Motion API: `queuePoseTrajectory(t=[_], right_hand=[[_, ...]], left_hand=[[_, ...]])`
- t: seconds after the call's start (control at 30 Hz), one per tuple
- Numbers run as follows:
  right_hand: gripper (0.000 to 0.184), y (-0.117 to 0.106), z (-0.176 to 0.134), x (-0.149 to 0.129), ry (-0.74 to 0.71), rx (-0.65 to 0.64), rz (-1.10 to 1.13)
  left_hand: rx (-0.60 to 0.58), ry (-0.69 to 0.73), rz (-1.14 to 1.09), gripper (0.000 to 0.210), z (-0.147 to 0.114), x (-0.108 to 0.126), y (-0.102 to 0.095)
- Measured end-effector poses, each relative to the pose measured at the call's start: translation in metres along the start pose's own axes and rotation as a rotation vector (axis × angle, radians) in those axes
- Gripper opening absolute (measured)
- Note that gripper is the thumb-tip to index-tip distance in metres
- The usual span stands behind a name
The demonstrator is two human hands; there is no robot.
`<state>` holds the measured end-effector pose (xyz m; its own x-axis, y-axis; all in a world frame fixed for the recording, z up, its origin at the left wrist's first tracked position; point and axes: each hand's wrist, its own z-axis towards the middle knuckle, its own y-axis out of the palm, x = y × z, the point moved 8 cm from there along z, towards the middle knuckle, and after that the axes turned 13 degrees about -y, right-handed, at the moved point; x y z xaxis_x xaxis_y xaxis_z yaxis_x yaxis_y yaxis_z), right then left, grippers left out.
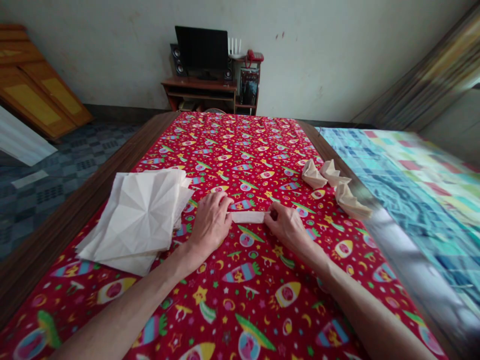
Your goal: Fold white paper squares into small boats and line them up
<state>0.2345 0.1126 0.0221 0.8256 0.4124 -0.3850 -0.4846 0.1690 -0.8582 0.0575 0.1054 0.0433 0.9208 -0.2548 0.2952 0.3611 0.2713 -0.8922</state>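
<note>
A narrow folded strip of white paper lies crosswise between my hands, low over the red patterned cloth. My left hand grips its left end, fingers bent together. At the right end, my right hand pinches the paper between thumb and curled fingers. Both ends of the strip are covered by my fingers. Left of my left hand rests a stack of creased white paper sheets, the top one marked with folds radiating from its middle. Several folded paper pieces with pointed tips stand beyond my right hand.
The red cloth covers a table with dark wooden edges. Along its right side is a bed with a blue checked cover. At the far wall stands a desk carrying a monitor and a red telephone.
</note>
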Motion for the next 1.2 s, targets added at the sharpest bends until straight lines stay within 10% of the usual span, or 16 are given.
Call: queuePoseTrajectory(t=[0.2, 0.4, 0.6, 1.2], right_hand=[[0.014, 0.004, -0.003, -0.002, -0.017, -0.034, -0.064], [0.018, -0.008, -0.009, -0.022, -0.120, 0.010, -0.301], [0.041, 0.003, -0.036, -0.071, -0.609, -0.058, -0.248], [0.038, -0.004, -0.052, -0.054, -0.558, -0.142, -0.179]], left_hand=[[-0.209, 0.403, 0.031, 0.047, -0.036, 0.043, 0.015], [-0.247, 0.312, -0.006, 0.046, -0.048, 0.043, 0.024], [-0.283, 0.309, -0.014, 0.047, -0.047, 0.042, 0.024], [-0.235, 0.212, 0.106, 0.044, -0.056, 0.012, 0.006]])
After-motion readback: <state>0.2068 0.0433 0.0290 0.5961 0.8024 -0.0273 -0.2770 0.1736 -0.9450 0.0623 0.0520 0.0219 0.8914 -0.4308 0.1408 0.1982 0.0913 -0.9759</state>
